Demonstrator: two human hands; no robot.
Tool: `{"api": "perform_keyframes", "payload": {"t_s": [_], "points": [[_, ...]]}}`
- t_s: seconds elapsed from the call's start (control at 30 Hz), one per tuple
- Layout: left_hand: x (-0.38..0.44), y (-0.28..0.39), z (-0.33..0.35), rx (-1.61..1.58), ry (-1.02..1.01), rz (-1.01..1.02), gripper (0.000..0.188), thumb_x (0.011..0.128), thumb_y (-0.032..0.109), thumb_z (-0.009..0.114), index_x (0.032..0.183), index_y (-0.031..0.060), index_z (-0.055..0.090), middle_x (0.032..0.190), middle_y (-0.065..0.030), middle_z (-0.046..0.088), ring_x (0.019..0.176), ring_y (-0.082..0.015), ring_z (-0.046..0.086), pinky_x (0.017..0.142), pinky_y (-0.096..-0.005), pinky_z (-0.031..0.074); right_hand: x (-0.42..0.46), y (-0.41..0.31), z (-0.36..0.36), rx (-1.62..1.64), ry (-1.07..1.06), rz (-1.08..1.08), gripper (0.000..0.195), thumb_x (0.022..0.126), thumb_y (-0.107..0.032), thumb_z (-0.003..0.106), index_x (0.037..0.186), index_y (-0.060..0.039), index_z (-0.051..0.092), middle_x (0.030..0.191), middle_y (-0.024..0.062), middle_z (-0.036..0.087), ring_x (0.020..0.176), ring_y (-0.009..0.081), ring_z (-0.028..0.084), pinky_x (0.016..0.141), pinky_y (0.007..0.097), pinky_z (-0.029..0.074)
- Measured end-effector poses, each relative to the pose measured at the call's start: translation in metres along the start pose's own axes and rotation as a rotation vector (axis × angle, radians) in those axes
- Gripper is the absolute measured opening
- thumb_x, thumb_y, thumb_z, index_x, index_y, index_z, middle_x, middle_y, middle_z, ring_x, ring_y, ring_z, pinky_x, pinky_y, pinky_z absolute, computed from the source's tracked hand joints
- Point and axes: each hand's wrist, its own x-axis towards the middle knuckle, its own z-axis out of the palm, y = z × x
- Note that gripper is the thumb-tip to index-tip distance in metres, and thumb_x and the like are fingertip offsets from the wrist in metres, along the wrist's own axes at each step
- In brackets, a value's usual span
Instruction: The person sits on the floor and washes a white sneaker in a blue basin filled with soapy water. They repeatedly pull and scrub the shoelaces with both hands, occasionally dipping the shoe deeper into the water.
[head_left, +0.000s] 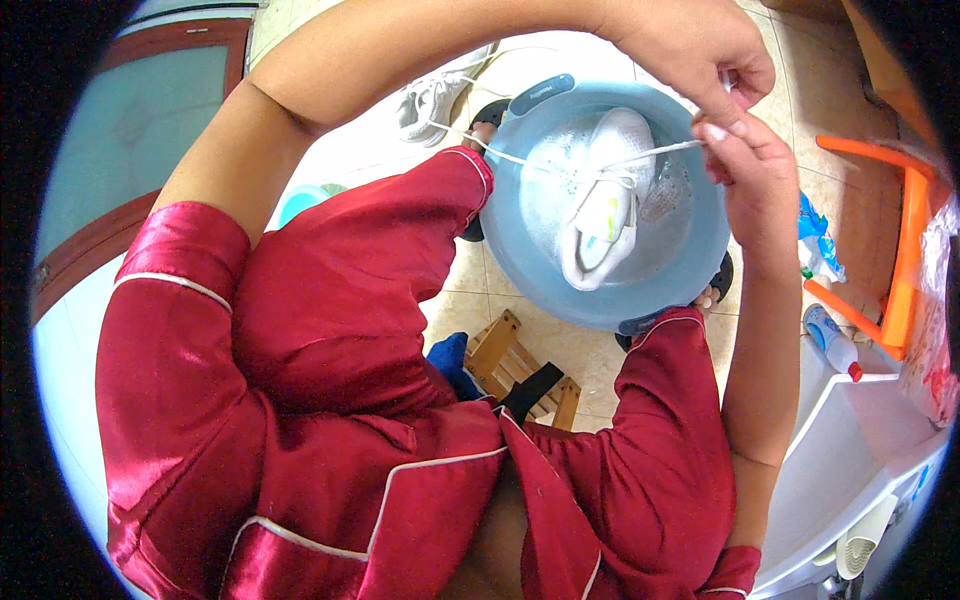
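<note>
A white shoe (624, 146) lies in soapy water inside a blue plastic basin (517, 262), its heel opening towards me. From its eyelets a white shoelace (660, 151) runs taut to the right, up to my right hand (757, 169), which pinches it beyond the basin's rim. My left hand (712, 56) reaches across the top and meets the right one; its curled fingers hold a white bit of the lace. Another length of lace (495, 154) trails left over the rim. The exact grip between the two hands is partly hidden.
A second white shoe (435, 105) with loose laces stands on the floor beyond the basin. A small wooden stool (502, 345) is beneath me. At right are a bottle with a red cap (831, 341), an orange plastic frame (904, 262) and a white sink-like tub (840, 435).
</note>
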Motion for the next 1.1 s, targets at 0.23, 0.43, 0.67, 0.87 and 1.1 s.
{"api": "perform_keyframes", "payload": {"t_s": [0.23, 0.43, 0.67, 0.87, 1.1], "points": [[-0.004, -0.018, -0.002, 0.156, 0.13, 0.023, 0.023, 0.073, 0.025, 0.06, 0.077, 0.0016, 0.058, 0.064, -0.0177, 0.056, 0.061, -0.0333, 0.056, 0.056, -0.0397, 0.043, -0.013, -0.023, -0.038, 0.337, 0.117, -0.166, 0.018, 0.085, -0.012, 0.052, 0.09, 0.0041, 0.057, 0.083, 0.0081, 0.058, 0.062, 0.0086, 0.045, 0.054, 0.0202, 0.036], [-0.014, -0.048, 0.028, 0.131, 0.299, -0.192, 0.02, 0.079, 0.022, 0.053, 0.076, 0.002, 0.057, 0.065, -0.0191, 0.056, 0.061, -0.0352, 0.055, 0.057, -0.041, 0.043, -0.022, -0.031, -0.081, 0.596, 0.076, -0.252, 0.022, 0.089, -0.014, 0.047, 0.096, 0.0038, 0.057, 0.094, 0.0144, 0.06, 0.063, 0.0113, 0.044, 0.054, 0.0228, 0.036], [-0.043, -0.095, 0.085, -0.135, 0.278, -0.338, 0.036, 0.086, 0.039, 0.049, 0.083, 0.0056, 0.062, 0.07, -0.0097, 0.06, 0.066, -0.0224, 0.057, 0.063, -0.0339, 0.045, -0.036, -0.053, -0.127, 0.627, 0.003, -0.285, 0.027, 0.091, -0.015, 0.044, 0.108, 0.0047, 0.049, 0.096, 0.0104, 0.049, 0.063, 0.01, 0.036, 0.056, 0.0216, 0.032], [-0.059, -0.098, 0.134, -0.045, -0.007, -0.415, 0.028, 0.086, 0.032, 0.05, 0.089, 0.006, 0.059, 0.079, -0.0117, 0.06, 0.072, -0.025, 0.058, 0.068, -0.0357, 0.046, -0.05, -0.053, -0.157, 0.336, 0.364, -0.287, 0.032, 0.091, -0.015, 0.045, 0.116, 0.005, 0.046, 0.094, 0.0127, 0.057, 0.061, 0.009, 0.04, 0.051, 0.019, 0.034], [-0.078, -0.106, 0.194, -0.107, -0.204, -0.446, 0.029, 0.077, 0.025, 0.06, 0.096, 0.006, 0.051, 0.079, -0.0119, 0.059, 0.076, -0.0301, 0.057, 0.068, -0.0379, 0.044, -0.058, -0.062, -0.151, -0.383, 0.867, -0.249, 0.022, 0.084, -0.009, 0.056, 0.101, 0.0039, 0.05, 0.08, 0.0114, 0.064, 0.054, 0.009, 0.048, 0.044, 0.016, 0.034]]}}
